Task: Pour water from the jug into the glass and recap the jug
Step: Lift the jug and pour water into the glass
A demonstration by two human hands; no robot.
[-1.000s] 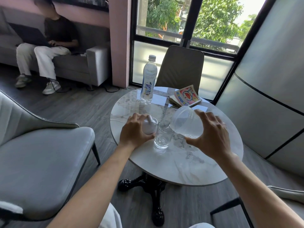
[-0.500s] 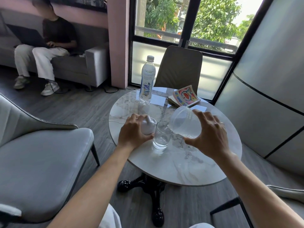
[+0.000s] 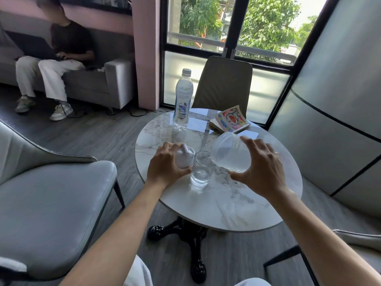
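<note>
A clear drinking glass [image 3: 201, 168] stands near the middle of the round marble table [image 3: 237, 205], with a little water at its bottom. My right hand [image 3: 260, 172] grips a translucent plastic jug [image 3: 228, 154], tipped on its side with its mouth at the glass rim. My left hand [image 3: 165, 167] rests on the table just left of the glass, closed around the jug's white lid [image 3: 185, 156], which has a small spout.
A capped water bottle [image 3: 183, 100] and a colourful book [image 3: 230, 119] sit at the table's far side. A tan chair [image 3: 223, 84] stands behind, a grey armchair [image 3: 51, 193] to the left. A person sits on a sofa at far left.
The jug has tilted slightly further over the glass. Both hands stay in nearly the same places.
</note>
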